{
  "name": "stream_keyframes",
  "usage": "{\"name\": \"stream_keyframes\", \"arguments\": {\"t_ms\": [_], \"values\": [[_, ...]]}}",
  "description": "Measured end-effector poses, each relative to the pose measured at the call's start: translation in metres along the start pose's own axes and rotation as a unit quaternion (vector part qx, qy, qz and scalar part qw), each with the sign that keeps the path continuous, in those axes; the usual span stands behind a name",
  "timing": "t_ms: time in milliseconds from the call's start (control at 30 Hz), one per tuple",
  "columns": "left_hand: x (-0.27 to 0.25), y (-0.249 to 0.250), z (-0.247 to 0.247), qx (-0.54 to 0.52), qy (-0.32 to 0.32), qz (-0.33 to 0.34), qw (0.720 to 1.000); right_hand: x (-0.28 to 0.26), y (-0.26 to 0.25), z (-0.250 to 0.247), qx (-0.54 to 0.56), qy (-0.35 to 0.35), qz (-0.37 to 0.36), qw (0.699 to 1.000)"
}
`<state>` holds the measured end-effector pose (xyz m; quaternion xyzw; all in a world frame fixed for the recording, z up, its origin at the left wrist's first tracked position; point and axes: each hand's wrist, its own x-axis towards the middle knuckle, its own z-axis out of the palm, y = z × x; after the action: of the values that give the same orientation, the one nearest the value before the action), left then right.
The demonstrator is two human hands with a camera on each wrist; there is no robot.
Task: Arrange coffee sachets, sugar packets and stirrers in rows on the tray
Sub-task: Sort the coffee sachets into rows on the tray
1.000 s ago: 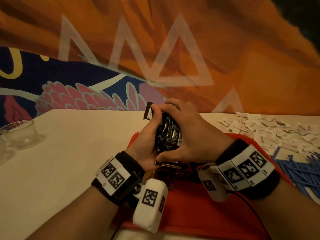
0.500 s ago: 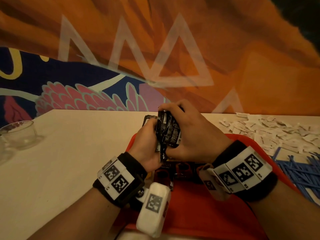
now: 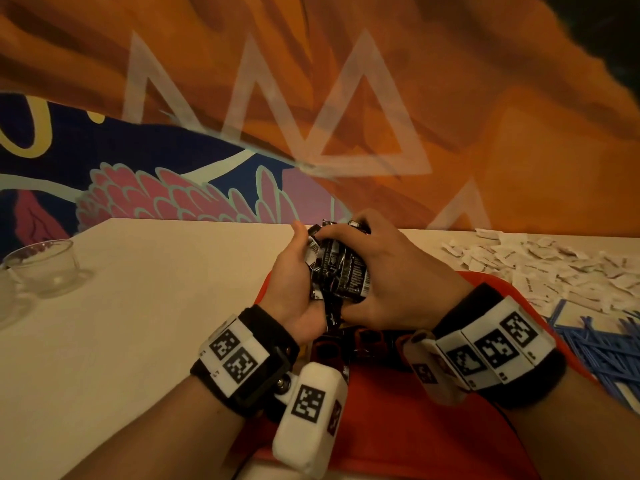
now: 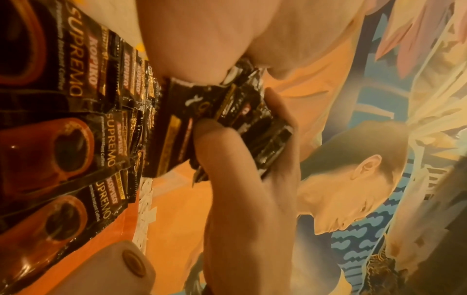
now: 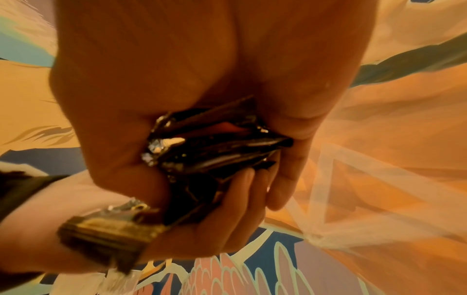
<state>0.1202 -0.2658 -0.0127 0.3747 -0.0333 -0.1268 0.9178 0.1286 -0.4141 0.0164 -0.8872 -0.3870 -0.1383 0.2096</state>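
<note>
Here, a bundle of coffee sachets (image 3: pixel 341 268) was clasped between both hands.
It was gripped by the curled left hand (image 3: pixel 294 282) and right hand (image 3: pixel 391 278), above the red tray's (image 3: pixel 415 427) far edge.

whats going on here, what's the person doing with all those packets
A person is holding a bunch of black coffee sachets between both hands, the left hand and the right hand, above a red tray. Some sachets already lie in a row on the tray. The white sugar packets and blue stirrers sit in loose heaps on the table to the right, not yet arranged.
</note>
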Motion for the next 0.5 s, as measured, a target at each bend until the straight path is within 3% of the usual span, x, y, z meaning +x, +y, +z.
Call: {"name": "stream_keyframes", "arguments": {"t_ms": [100, 267, 367, 500], "values": [[0.001, 0.002, 0.000, 0.028, 0.018, -0.015, 0.999, -0.001, -0.003, 0.003, 0.028, -0.028, -0.032, 0.999], [0.003, 0.008, -0.005, 0.062, 0.025, -0.045, 0.997, -0.002, -0.005, 0.004, -0.033, -0.102, -0.008, 0.994], [-0.001, 0.012, -0.003, 0.074, -0.006, -0.046, 0.996, 0.000, -0.002, 0.008, -0.016, -0.034, -0.045, 0.998], [-0.012, 0.019, -0.003, 0.064, -0.106, -0.034, 0.992, 0.002, 0.007, -0.001, 0.052, 0.050, -0.049, 0.996]]}}
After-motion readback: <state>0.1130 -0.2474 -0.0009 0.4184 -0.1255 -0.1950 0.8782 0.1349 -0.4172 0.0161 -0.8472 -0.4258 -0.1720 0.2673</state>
